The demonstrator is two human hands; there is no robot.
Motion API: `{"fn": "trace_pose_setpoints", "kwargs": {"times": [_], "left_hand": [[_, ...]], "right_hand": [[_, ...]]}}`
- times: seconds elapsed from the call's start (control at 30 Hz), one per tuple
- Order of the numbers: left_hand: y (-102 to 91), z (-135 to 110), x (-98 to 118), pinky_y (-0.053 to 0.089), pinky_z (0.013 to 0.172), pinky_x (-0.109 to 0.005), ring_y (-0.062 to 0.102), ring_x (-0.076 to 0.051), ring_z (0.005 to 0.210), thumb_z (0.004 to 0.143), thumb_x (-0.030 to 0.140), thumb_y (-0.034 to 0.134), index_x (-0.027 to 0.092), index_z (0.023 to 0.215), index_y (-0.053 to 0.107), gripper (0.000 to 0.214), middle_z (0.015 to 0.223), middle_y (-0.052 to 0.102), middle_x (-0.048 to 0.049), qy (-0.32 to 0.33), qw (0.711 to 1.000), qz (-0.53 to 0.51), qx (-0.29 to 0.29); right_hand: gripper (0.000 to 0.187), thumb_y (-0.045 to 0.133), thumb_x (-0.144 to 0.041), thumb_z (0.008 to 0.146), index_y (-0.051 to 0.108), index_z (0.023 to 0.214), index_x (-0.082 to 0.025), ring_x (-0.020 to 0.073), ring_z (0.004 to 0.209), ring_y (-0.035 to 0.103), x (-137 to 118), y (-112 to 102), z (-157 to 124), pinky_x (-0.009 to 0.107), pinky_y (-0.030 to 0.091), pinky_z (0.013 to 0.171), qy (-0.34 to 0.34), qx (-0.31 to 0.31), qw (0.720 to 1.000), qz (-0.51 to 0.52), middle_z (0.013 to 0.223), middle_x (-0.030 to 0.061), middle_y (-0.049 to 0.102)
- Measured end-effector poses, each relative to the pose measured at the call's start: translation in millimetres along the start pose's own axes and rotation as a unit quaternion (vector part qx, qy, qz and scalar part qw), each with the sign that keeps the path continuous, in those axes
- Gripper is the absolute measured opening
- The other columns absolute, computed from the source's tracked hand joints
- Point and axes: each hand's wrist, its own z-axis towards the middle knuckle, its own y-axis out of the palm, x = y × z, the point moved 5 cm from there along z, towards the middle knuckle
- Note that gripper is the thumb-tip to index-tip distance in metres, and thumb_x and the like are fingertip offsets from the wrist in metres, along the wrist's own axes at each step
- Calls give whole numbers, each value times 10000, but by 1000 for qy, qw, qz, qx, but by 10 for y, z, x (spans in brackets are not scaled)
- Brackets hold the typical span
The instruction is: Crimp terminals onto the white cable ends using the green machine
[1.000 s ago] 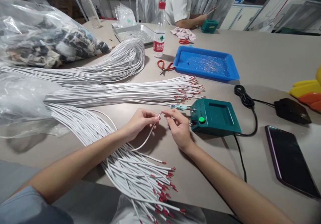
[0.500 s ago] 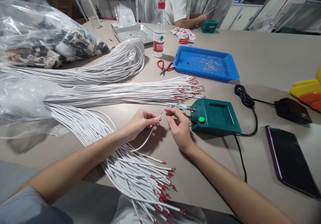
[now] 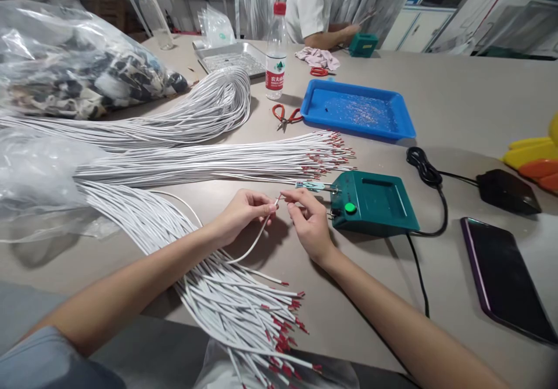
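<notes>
My left hand [image 3: 250, 217] is closed in a pinch on a white cable [image 3: 256, 242], just below its stripped end, where a thin red wire [image 3: 279, 197] sticks out. My right hand [image 3: 311, 224] faces it, with the index fingertip at the wire end and the thumb slightly apart below. Under my left forearm lies a loose bundle of white cables [image 3: 218, 296] with red ends fanned toward the table's front edge. Right beside my right hand stands a green device [image 3: 375, 203] with a bright green button and metal prongs on its left side.
Behind my hands lies another bundle of white cables [image 3: 218, 162]. Further back are a coiled bundle [image 3: 218, 104], red-handled cutters [image 3: 285, 118], a blue tray [image 3: 405, 124] and a bottle [image 3: 275, 57]. On the right lie a phone [image 3: 501, 272] and a black adapter [image 3: 508, 191]. A person sits opposite.
My right index finger has moved left, to the end of the wire. My left hand keeps its pinch on the cable in nearly the same place.
</notes>
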Motion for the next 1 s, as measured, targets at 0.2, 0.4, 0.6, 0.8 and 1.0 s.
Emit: {"fn": "trace_pose_setpoints", "kwargs": {"times": [0.2, 0.4, 0.6, 0.8, 1.0], "left_hand": [[-10, 1, -7, 452, 505, -201, 560, -96, 520, 672, 275, 744, 97, 732, 661, 206, 590, 614, -13, -10, 1000, -6, 10], [-4, 15, 10, 407, 499, -189, 525, -81, 507, 678, 287, 735, 98, 702, 649, 209, 577, 599, -9, 18, 1000, 16, -3], [13, 11, 28, 392, 524, -200, 511, -81, 511, 659, 282, 747, 96, 701, 656, 211, 572, 600, -9, 23, 999, 32, -4], [46, -8, 75, 395, 531, -209, 515, -86, 506, 654, 285, 744, 100, 660, 654, 206, 551, 601, -10, 30, 998, 55, -2], [61, -33, 109, 410, 527, -209, 515, -88, 503, 652, 262, 742, 91, 662, 659, 190, 533, 592, -6, 32, 997, 74, 8]], "right_hand": [[209, 492, -140, 829, 681, 897, -198, 135, 763, 543, -21, -7, 3, 238, 421, 570, -1, 6, 1000, 1, 844, 36, 582], [191, 504, -239, 832, 643, 954, -192, 138, 765, 552, 102, -10, 18, 238, 417, 564, 66, 5, 997, 39, 903, 47, 595], [182, 522, -297, 801, 659, 827, -181, 112, 632, 504, 100, 4, 50, 233, 380, 511, 104, -27, 991, 85, 817, 37, 598], [181, 573, -338, 782, 635, 739, -173, 104, 566, 462, 80, 11, 43, 225, 345, 473, 115, -30, 987, 104, 695, 16, 564], [169, 604, -307, 784, 582, 690, -168, 106, 604, 466, 51, 23, 64, 230, 380, 549, 80, -41, 993, 79, 660, -5, 531]]}}
